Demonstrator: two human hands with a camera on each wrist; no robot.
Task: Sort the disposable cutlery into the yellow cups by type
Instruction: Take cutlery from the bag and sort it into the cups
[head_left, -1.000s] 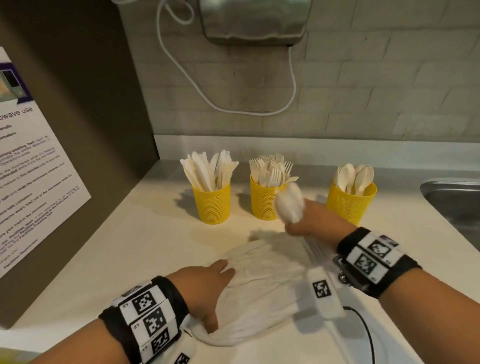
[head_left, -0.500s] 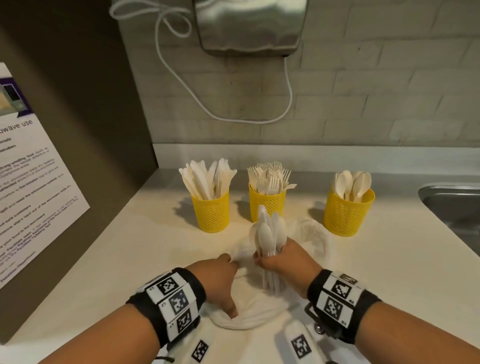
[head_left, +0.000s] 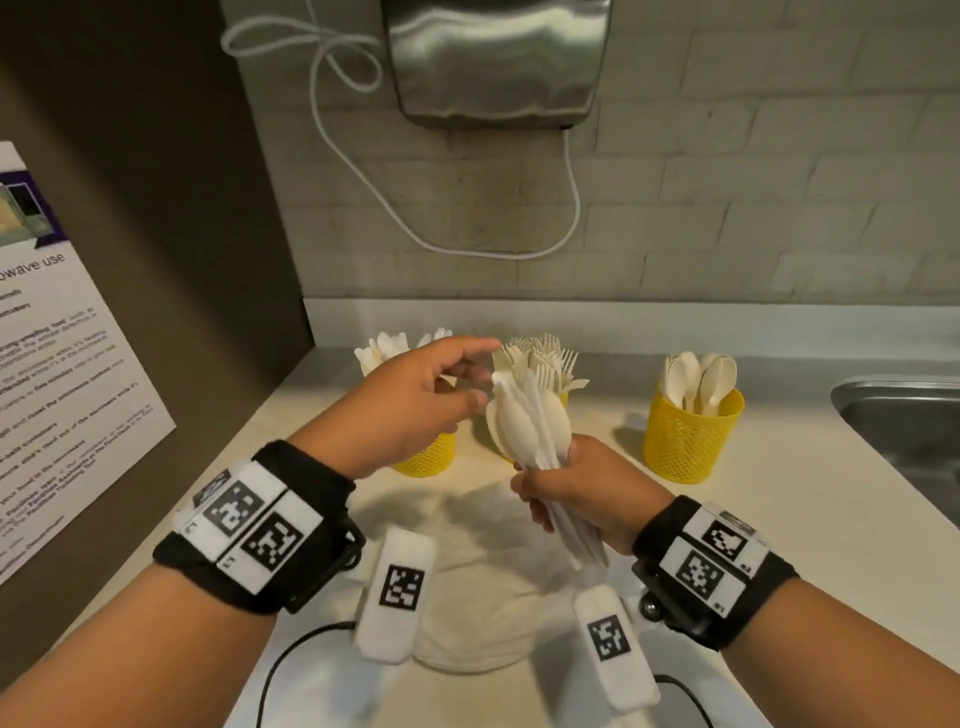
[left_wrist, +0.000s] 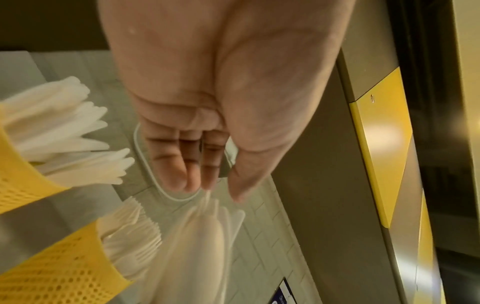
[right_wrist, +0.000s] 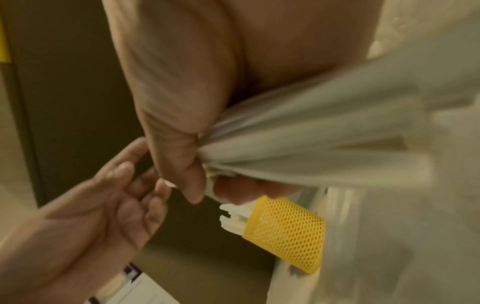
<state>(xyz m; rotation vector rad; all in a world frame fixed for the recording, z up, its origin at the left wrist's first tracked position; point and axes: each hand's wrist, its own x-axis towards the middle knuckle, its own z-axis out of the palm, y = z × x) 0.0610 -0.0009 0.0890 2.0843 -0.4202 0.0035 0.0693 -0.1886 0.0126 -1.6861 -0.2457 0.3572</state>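
My right hand (head_left: 550, 499) grips a bundle of white cutlery (head_left: 524, 421) by the handles and holds it upright above the counter. The spoon bowls point up. My left hand (head_left: 480, 374) hovers at the bundle's top with relaxed fingers and holds nothing. Three yellow mesh cups stand along the wall. The knife cup (head_left: 426, 460) is partly hidden by my left hand. The fork cup's forks (head_left: 545, 358) show behind the bundle. The spoon cup (head_left: 691, 441) is at the right. The left wrist view has the knife cup (left_wrist: 20, 185), the fork cup (left_wrist: 64, 273) and the blurred bundle (left_wrist: 202, 236).
A crumpled white plastic bag (head_left: 483, 571) lies on the counter under my hands. A steel sink (head_left: 904, 415) is at the right edge. A hand dryer (head_left: 493, 57) with a white cord hangs on the brick wall. A notice (head_left: 52, 389) hangs on the brown panel at the left.
My right hand has lifted the cutlery bundle up off the bag. My left hand has let go of the bag and risen to the bundle's top.
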